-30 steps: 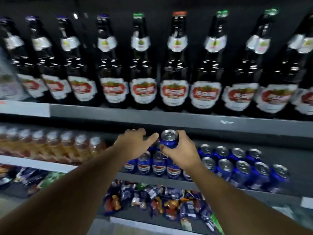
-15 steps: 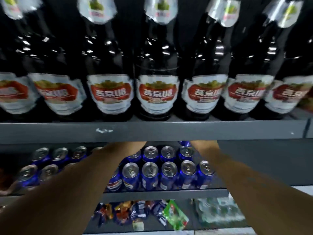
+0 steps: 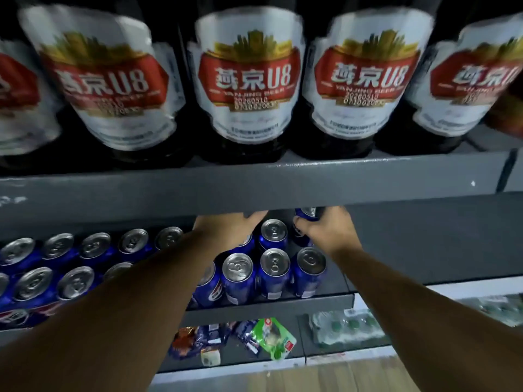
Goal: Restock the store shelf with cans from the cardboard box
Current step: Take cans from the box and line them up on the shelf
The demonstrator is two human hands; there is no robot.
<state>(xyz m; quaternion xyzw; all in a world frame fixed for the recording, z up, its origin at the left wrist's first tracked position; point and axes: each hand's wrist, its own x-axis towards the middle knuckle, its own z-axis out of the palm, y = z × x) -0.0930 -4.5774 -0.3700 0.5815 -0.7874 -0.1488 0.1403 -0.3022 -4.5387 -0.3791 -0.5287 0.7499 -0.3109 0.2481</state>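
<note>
Head view: your right hand grips a can; seat it upright at the back (your left hand: cannot tell what it holds).

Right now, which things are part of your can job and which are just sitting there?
Job: right hand gripping a blue can; left hand; shelved cans; shelf.
Just there: beer bottles above; snack packets and wrapped bottle pack below.

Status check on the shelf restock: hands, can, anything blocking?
Right hand grips blue can at back row. Left hand open, extended over shelved cans. Upper shelf edge partly hides held can.
</note>
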